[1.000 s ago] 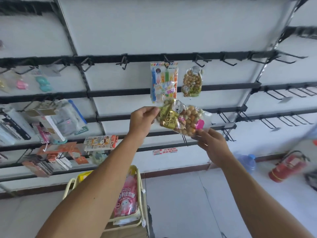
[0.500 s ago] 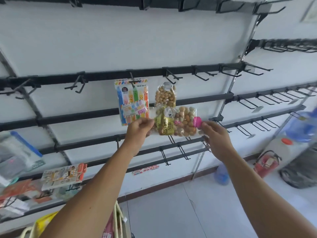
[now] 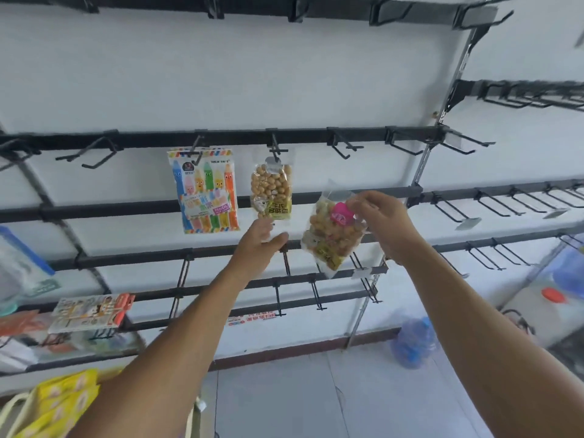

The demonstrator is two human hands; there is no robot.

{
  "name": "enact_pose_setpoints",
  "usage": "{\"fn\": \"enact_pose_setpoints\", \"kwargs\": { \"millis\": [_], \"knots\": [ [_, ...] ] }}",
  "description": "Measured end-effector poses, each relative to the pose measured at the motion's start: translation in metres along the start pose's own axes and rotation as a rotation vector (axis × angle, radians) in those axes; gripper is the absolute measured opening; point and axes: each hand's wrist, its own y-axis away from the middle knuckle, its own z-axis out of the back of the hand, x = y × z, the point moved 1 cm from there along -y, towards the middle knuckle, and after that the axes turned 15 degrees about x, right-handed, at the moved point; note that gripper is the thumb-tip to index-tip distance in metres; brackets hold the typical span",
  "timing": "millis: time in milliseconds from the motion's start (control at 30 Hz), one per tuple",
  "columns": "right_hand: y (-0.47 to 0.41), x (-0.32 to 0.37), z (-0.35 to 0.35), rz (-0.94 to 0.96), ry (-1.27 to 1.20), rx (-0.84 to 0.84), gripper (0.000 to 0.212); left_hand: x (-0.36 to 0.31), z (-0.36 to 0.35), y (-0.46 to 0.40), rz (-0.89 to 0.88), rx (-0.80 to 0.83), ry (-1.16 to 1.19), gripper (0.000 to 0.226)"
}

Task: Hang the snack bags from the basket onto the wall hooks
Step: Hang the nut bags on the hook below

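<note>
My right hand [image 3: 384,224] pinches the top of a clear bag of peanuts [image 3: 331,235] with a pink label, which dangles tilted in front of the black rails. My left hand [image 3: 259,245] hovers just left of it, fingers loose, holding nothing. On the rail above, another peanut bag [image 3: 271,191] hangs from a hook [image 3: 276,150], beside a colourful crayon-print pack [image 3: 205,191]. Free hooks [image 3: 343,147] stick out to the right along that rail. The basket [image 3: 15,409] shows at the bottom left with yellow bags [image 3: 63,403] in it.
Black rails with many bare hooks [image 3: 493,207] cross the white wall. Other hanging goods [image 3: 91,311] crowd the lower left. A blue water bottle [image 3: 414,346] sits on the tiled floor, and a white container with an orange cap [image 3: 551,295] stands at the right.
My left hand let go of the peanut bag; it swung from level to hanging from my right hand, which rose and moved right. My view tilted up, hiding most of the basket.
</note>
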Motion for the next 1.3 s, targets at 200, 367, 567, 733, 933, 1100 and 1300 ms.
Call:
{"fn": "enact_pose_setpoints", "kwargs": {
  "millis": [200, 367, 567, 733, 933, 1100, 1300],
  "knots": [
    [-0.001, 0.013, 0.027, 0.034, 0.292, 0.267, 0.010, -0.058, -0.068, 0.001, -0.217, -0.054, -0.065, 0.044],
    [-0.006, 0.019, 0.025, 0.102, 0.242, 0.357, 0.013, -0.077, -0.082, 0.006, -0.214, -0.162, 0.041, 0.005],
    [-0.026, 0.013, 0.001, 0.090, 0.013, 0.378, 0.013, -0.077, -0.063, 0.004, -0.178, -0.239, 0.065, 0.005],
    [-0.047, 0.008, -0.014, 0.076, -0.066, 0.363, 0.011, -0.068, -0.044, -0.009, -0.166, -0.275, 0.093, 0.016],
    [-0.073, 0.008, -0.038, 0.088, -0.058, 0.357, 0.018, -0.067, -0.006, -0.022, -0.221, -0.342, 0.020, 0.014],
    [-0.093, 0.013, -0.054, 0.098, -0.056, 0.299, 0.021, -0.066, 0.020, -0.035, -0.275, -0.341, -0.013, 0.013],
    [-0.102, 0.013, -0.060, 0.137, -0.058, 0.232, 0.024, -0.060, 0.029, -0.044, -0.321, -0.310, 0.017, 0.012]
  ]
}}
